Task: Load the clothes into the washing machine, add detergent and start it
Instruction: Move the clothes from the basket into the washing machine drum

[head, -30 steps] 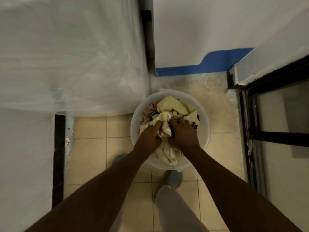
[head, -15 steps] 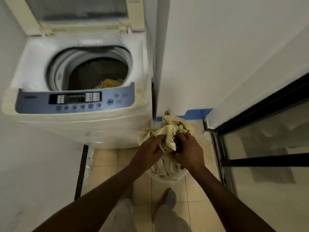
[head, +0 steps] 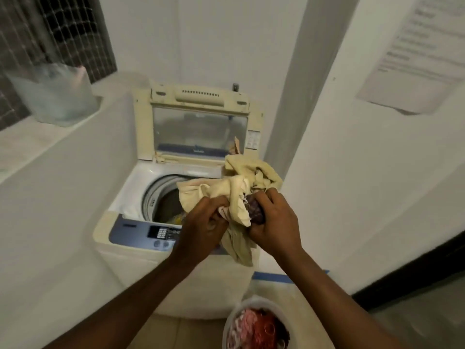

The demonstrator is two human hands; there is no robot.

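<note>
A top-loading washing machine [head: 130,197] stands ahead with its lid [head: 198,129] raised and its drum [head: 166,202] open; something yellow lies inside. My left hand [head: 203,227] and my right hand [head: 274,222] both grip a bundle of cream-yellow clothes [head: 234,192] with a dark piece in it, held over the machine's front right corner, above the control panel [head: 141,233]. On the floor below, a white bucket [head: 236,316] holds pink and red clothes [head: 254,328].
A clear plastic bag [head: 52,94] sits on the white ledge [head: 32,144] at left, under a mesh window. White walls close in on both sides. A printed sheet [head: 422,54] hangs on the right wall. A dark-framed door [head: 415,270] is at the lower right.
Both hands lifted the cream bundle out of the bucket and up over the washing machine. The view rose from the floor to the open machine.
</note>
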